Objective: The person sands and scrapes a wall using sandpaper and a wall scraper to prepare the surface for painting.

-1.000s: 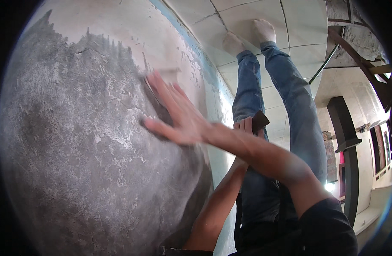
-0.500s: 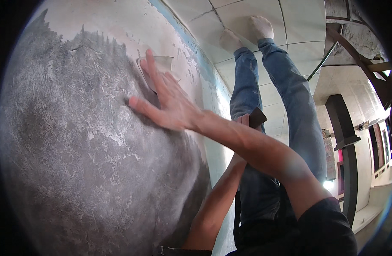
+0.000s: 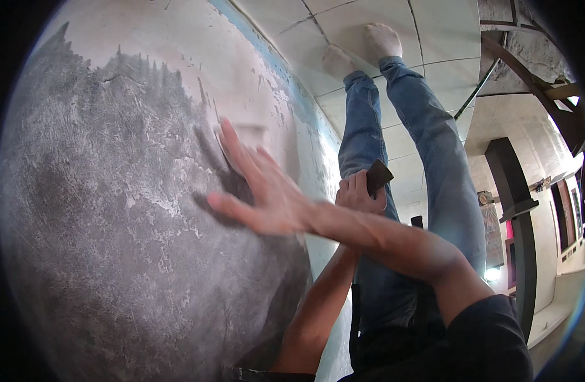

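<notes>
My right hand [image 3: 267,197] reaches across to the wall, thumb apart and index finger stretched out. Under its fingers a thin pale flat scraper [image 3: 251,135] is pressed on the wall, blurred by motion and partly hidden. The wall [image 3: 127,235] carries a rough dark grey coat on the left and is whitish beyond the coat's ragged edge. Behind my right forearm, my left hand [image 3: 359,193] is closed around a small dark flat-sided piece [image 3: 379,177], held in front of my legs. What kind of thing it is I cannot tell.
My jeans-clad legs [image 3: 410,108] and socked feet stand on pale floor tiles [image 3: 432,25]. A blue painted strip [image 3: 267,54] runs along the wall's edge by the floor. At the right are a dark post [image 3: 522,267] and a bright lamp [image 3: 491,275].
My right hand has moved down the picture along the wall with the pale scraper. My left hand still grips the dark piece and shows more fully.
</notes>
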The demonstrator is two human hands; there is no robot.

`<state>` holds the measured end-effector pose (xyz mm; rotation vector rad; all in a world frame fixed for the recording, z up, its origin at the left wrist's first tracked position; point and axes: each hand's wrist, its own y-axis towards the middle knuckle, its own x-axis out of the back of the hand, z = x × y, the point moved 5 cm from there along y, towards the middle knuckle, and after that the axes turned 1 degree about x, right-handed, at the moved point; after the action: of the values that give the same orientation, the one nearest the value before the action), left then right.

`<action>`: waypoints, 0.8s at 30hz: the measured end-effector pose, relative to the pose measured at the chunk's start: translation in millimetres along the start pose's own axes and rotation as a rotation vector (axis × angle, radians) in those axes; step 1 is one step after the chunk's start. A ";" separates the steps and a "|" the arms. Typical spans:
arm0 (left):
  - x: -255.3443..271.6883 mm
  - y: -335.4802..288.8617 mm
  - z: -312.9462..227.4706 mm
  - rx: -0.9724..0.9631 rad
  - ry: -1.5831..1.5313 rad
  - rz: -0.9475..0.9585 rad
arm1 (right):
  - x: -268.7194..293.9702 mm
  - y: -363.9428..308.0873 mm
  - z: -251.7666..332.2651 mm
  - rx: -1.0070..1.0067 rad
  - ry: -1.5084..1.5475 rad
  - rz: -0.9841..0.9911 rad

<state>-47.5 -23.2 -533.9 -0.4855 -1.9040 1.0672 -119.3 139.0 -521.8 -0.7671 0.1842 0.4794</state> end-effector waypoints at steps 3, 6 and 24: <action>-3.6 1.5 3.1 0.006 -0.004 -0.009 | -6.7 -17.8 -5.3 0.006 -0.045 0.050; -28.3 -19.3 18.1 0.046 -0.169 -0.145 | 13.5 50.2 -1.9 -0.009 0.034 -0.054; -5.0 -2.4 3.4 0.029 -0.030 0.013 | -3.7 -11.7 -6.1 0.020 0.008 0.033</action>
<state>-47.4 -29.5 -535.3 -0.4678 -1.9109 1.1148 -116.9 126.2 -517.7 -0.7480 0.2094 0.5049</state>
